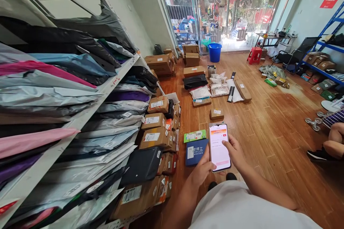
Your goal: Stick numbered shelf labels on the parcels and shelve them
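Observation:
A smartphone (219,150) with a lit white and pink screen is held upright in front of my body. My left hand (202,166) is closed round its left side and lower corner, the thumb at the bottom of the screen. On the right edge, my right hand (236,152) grips it too, with its thumb over the upper part of the screen. Just beyond the left hand lie a dark blue box (197,152) and a green and white packet (195,136) on the floor. A small brown carton (216,113) sits past the phone's top end.
Shelves (88,112) full of bagged parcels and labelled cartons (154,137) line my left. Several parcels (201,93) lie on the wooden floor ahead, before a blue bucket (215,52) and red stool (254,55). At the right edge, another person's leg (334,143) shows.

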Tool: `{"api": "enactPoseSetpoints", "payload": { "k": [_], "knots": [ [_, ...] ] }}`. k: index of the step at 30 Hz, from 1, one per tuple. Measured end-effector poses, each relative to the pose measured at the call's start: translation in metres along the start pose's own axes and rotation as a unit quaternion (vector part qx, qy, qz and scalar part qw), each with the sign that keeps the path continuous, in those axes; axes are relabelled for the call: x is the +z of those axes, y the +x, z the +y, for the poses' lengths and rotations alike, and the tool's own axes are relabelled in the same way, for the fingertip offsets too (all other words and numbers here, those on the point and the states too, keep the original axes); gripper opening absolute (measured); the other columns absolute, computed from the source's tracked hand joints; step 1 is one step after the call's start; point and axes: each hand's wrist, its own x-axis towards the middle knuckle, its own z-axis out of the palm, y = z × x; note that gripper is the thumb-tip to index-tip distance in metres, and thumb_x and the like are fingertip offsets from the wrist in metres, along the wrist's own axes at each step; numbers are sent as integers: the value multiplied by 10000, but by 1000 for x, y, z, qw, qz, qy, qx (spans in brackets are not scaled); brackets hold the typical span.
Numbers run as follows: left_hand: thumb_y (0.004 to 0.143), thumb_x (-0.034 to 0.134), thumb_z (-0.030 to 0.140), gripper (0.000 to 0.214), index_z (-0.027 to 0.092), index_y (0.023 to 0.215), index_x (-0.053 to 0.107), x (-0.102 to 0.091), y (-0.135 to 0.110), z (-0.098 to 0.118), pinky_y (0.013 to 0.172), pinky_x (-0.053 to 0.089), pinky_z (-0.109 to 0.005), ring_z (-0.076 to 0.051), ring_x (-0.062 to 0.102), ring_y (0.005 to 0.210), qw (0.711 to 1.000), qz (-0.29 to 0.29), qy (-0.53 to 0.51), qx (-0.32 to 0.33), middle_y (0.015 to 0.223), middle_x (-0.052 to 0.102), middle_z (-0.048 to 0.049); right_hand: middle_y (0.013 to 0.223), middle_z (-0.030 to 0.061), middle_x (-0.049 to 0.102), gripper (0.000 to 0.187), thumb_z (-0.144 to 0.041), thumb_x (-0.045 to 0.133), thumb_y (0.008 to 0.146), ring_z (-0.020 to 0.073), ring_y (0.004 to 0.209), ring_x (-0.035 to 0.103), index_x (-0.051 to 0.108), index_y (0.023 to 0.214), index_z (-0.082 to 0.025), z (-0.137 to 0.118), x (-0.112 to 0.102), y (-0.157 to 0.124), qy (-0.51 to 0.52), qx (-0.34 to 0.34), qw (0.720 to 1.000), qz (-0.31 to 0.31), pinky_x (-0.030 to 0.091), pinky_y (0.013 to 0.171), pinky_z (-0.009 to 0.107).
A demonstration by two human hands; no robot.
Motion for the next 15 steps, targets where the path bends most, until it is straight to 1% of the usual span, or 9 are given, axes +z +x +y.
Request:
{"api": "enactPoseSetpoints", "payload": {
  "k": [4,8,11,13,15],
  "knots": [
    [666,589,154,979,377,1552,236,0,1,2,680,621,-343,-322,617,1131,1000,-3,3,-2,1503,491,-74,866,32,765,279,-390,620,695,233,777,664,706,891,-211,1,4,-1,34,5,999,2,519,697,324],
    [646,599,163,1011,371,1559,218,2,1,5,656,605,-313,-317,616,1122,1000,4,8,-5,1502,490,-81,843,26,765,263,-364,598,678,226,744,656,697,869,-213,2,4,0,32,14,999,15,518,688,325],
    [645,605,169,1045,381,1571,169,4,1,7,669,596,-301,-306,611,1128,1000,5,10,-12,1507,488,-75,860,16,768,281,-322,633,631,223,756,663,683,889,-222,5,3,0,16,21,1000,12,527,709,331],
    [651,604,174,1053,384,1576,147,4,1,7,691,596,-313,-306,604,1139,1000,5,17,-15,1497,500,-73,866,12,769,303,-300,679,600,228,791,676,674,895,-228,7,3,-1,-6,7,1000,23,535,747,341],
    [652,596,176,1042,380,1575,158,3,2,5,707,595,-323,-308,603,1144,1000,0,28,-13,1483,512,-74,852,16,767,327,-301,736,582,230,797,684,664,894,-229,9,5,-1,-30,-10,999,36,543,751,346]
  ]
}}
